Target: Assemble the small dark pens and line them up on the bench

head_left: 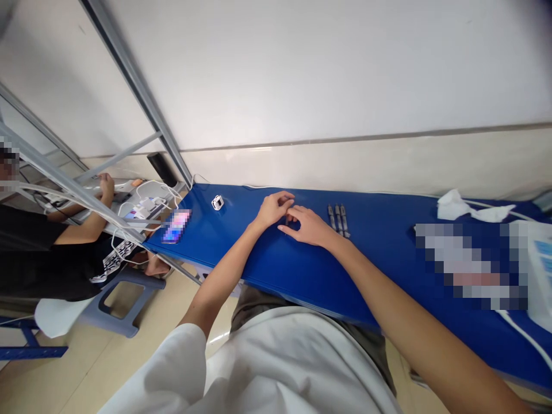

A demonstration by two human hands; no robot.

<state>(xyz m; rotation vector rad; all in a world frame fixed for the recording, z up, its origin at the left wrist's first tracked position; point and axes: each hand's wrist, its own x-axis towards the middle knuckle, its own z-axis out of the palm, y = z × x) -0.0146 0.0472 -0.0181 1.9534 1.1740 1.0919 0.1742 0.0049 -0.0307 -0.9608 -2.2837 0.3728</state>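
Note:
Over the blue tabletop [310, 270], my left hand [274, 209] and my right hand [307, 225] meet with their fingertips close together. The fingers of my left hand are curled inward as in a pinch. My right hand bends its fingers toward the left one, its thumb held a little apart below. Whatever lies between the fingertips is too small and hidden to name. Just right of my right hand, three slim grey pieces [338, 219], seemingly in clear wrapping, lie side by side. A small white object with a dark face [218, 202] sits to the left of my hands.
A lit phone [176, 226] lies at the table's left end, by a metal frame post [142, 98]. Beyond it, another person's arm [88, 224] reaches over a neighbouring desk with cables. At right are crumpled white tissue [452, 206], a blurred-out flat item [470, 264] and a white package [539, 270].

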